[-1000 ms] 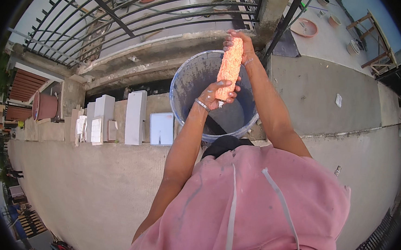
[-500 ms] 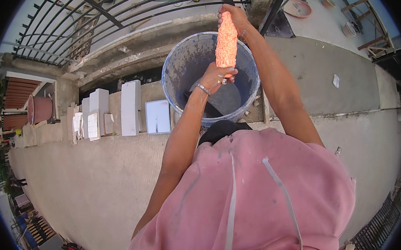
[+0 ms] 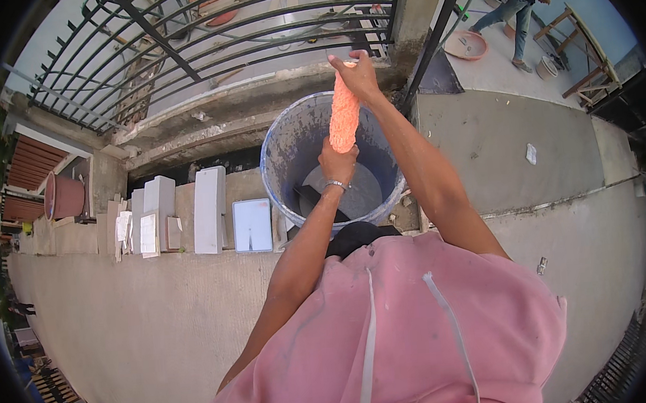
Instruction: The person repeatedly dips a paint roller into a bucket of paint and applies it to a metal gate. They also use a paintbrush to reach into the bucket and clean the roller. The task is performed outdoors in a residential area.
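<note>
1. Your left hand (image 3: 339, 161) is closed around the near end of an orange, rough-textured cylinder (image 3: 344, 114), below its visible lower edge.
2. Your right hand (image 3: 359, 78) is at the cylinder's far end, fingers spread and partly raised; you seem to touch it there, but how firmly you grip cannot be told.
3. The cylinder tilts slightly, far end to the right, above a large round tub (image 3: 278, 148) (blue-rimmed, its inner wall spotted with grey residue).
4. Just left of the tub lies a pale blue rectangular panel (image 3: 252, 227); farther left stand light grey blocks (image 3: 210, 209).
5. Beyond the tub runs a black metal fence (image 3: 192, 67).
6. Far right, a person in jeans (image 3: 514, 14) is beside a pink basin (image 3: 465, 45), near a wooden frame (image 3: 581, 41).
</note>
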{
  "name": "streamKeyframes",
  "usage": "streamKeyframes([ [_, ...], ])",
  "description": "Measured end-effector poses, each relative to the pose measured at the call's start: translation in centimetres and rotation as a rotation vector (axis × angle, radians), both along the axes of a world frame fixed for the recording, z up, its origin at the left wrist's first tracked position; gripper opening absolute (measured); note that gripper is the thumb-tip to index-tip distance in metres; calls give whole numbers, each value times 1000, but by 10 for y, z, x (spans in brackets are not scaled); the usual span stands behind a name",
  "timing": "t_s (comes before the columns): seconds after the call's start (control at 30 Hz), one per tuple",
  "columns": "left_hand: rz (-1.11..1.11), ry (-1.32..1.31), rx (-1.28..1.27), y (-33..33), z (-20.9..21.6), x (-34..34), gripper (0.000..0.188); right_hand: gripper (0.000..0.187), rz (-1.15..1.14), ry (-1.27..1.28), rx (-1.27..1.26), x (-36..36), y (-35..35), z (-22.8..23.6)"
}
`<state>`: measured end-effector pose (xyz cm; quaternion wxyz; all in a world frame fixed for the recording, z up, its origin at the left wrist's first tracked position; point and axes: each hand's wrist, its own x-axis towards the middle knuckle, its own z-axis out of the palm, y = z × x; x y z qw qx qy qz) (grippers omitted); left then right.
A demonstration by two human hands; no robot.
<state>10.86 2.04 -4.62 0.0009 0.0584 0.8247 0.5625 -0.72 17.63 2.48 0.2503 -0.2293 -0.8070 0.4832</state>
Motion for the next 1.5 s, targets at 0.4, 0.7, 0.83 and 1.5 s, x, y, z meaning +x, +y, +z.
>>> streamKeyframes([
  [0.4, -514, -1089, 1458, -58, 73, -70, 35, 66, 553, -416, -13, 114, 34, -42],
  [0.7, -267, -1247, 1982, -22, 33, -84, 29, 67, 594, -567, -89, 190, 0, -119],
  [0.83, -221, -1130, 2092, -7, 37, -85, 29, 47, 381, -559, 166, 196, -29, -146],
  [1.5, -293, -78, 518, -39, 16, -191, 61, 52, 216, -545, 1, 254, -87, -48],
])
